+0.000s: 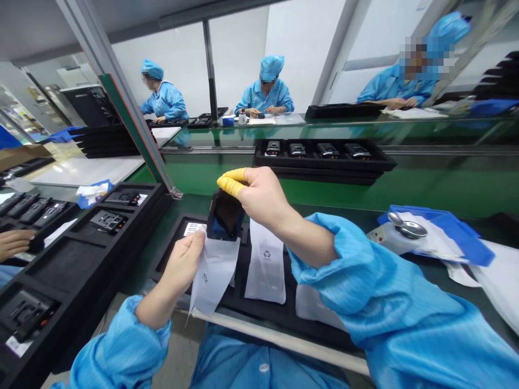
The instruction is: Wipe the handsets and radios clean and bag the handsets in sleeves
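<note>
In my right hand, which wears yellow finger cots on thumb and forefinger, the top end of a black handheld device is pinched. Its dark glossy screen faces me. The device's lower end meets the mouth of a white plastic bag; how far it is inside I cannot tell. My left hand pinches the bag's upper left edge between thumb and fingers. Below lies a black foam tray with a white label at its upper left. Another white bag, printed with a recycling mark, rests in it.
Left stands a black foam tray with several devices; a co-worker's hand is beyond it. Ahead, stacked trays hold devices on the green belt. At right, a metal spoon lies by a blue bin. Several co-workers sit opposite.
</note>
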Action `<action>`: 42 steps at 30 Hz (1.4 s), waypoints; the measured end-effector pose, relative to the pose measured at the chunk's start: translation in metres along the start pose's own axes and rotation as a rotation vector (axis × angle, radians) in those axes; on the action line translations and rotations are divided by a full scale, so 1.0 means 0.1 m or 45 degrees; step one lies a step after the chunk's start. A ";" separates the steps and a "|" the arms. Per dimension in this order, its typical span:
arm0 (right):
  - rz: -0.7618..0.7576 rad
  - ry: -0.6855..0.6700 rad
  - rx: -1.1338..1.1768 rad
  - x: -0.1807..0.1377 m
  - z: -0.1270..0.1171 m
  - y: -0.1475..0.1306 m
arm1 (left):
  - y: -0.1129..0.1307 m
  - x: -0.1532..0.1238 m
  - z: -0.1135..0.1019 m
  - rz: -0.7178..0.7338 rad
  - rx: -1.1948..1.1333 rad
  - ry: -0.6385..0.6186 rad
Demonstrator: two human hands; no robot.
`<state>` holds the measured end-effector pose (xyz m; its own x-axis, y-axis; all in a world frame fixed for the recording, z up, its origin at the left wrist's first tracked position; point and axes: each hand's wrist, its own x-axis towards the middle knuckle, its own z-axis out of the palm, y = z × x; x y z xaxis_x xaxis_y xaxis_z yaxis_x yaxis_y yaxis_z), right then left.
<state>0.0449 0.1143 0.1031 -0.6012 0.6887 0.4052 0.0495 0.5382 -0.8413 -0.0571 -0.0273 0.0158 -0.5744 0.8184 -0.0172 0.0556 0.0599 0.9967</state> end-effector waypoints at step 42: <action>0.244 0.009 0.364 -0.18 -0.01 0.15 | 0.23 0.15 0.32 0.138 -0.457 -0.021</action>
<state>0.0574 0.1099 0.0838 -0.5971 0.7680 0.2314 -0.0652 0.2410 -0.9683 -0.0379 0.0048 0.0363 -0.5677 0.8181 0.0919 -0.1758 -0.2295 0.9573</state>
